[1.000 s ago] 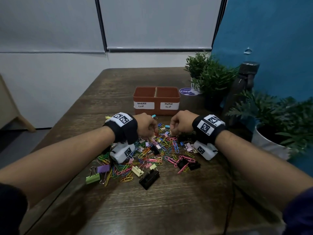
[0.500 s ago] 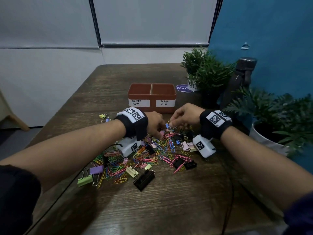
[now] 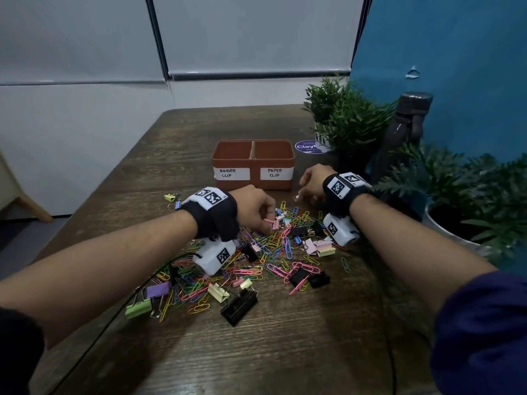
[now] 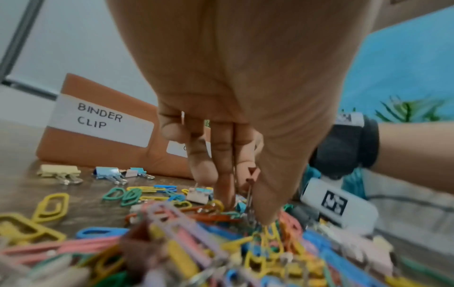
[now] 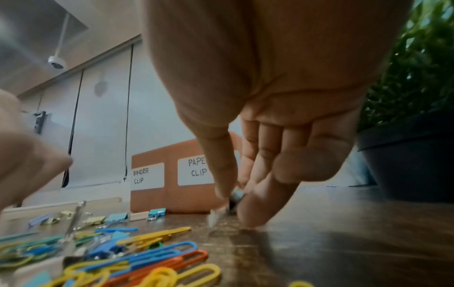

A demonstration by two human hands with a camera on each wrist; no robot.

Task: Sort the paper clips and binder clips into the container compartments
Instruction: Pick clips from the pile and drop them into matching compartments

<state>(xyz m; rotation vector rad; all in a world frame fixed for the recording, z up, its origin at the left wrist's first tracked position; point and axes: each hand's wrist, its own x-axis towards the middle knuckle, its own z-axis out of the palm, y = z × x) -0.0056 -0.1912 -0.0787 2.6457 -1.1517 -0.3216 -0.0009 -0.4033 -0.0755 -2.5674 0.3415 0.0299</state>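
— Listing left hand (image 3: pixel 253 206) first: what does it hold?
— My fingers (image 4: pixel 222 167) point down into the clip pile (image 3: pixel 256 252), thumb and forefinger pinching a thin metal handle; which clip it belongs to, I cannot tell.
— Right hand (image 3: pixel 312 181)?
— Beside the container (image 3: pixel 253 164), near its PAPER CLIP label (image 3: pixel 276 173). My fingertips (image 5: pixel 255 205) pinch a small silvery item just above the table (image 3: pixel 285 352); too blurred to name.
— Container?
— Two compartments, beyond the pile, the left labelled BINDER CLIP.

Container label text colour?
Black handwriting on white labels, clearest in the head view.
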